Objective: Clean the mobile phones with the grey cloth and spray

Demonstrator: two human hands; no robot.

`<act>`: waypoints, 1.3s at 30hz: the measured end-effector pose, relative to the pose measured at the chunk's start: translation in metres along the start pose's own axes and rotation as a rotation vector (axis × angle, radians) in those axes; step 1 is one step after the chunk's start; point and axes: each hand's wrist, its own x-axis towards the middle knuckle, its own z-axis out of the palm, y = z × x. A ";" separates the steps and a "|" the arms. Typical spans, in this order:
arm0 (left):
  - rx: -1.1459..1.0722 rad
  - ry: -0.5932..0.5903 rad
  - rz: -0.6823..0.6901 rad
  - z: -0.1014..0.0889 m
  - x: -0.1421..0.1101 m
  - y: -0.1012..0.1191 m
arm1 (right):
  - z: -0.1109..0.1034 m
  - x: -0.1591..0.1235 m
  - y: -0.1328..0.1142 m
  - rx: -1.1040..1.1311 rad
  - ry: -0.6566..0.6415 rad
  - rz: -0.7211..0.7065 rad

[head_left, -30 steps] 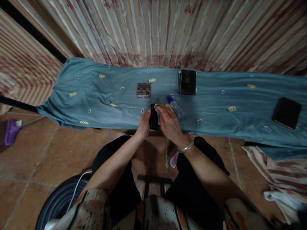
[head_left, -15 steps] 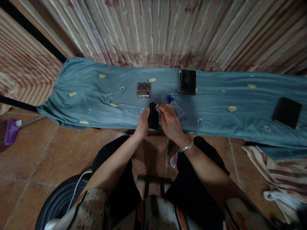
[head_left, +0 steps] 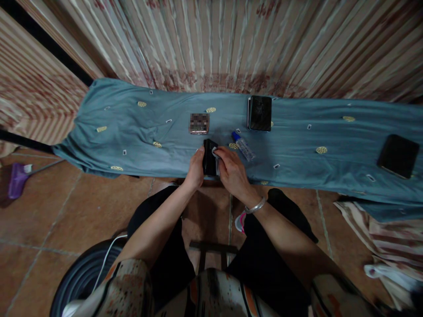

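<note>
My left hand is closed on the left edge of a slim, glossy black phone, held tilted above the near part of the cloth-covered table. Pinched in the fingers of my right hand is a small pale grey cloth, pressed against the phone's right side. Part of the cloth is hidden under those fingers. Just beyond my right hand lies a clear bottle with a blue cap. A small pinkish case with a blurred top rests past the phone, slightly to the left.
A stack of dark, flat tablet-like devices lies toward the back of the teal-covered table. At far right is a dark, book-shaped item. Curtains hang behind. On the floor are a purple brush head and a black round tub.
The phone has tilted a little in my left hand, showing more of its edge. My right hand has shifted the cloth slightly down and left along it.
</note>
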 end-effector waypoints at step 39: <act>0.055 -0.101 0.044 0.003 -0.006 -0.010 | -0.007 0.006 0.003 -0.015 0.019 0.006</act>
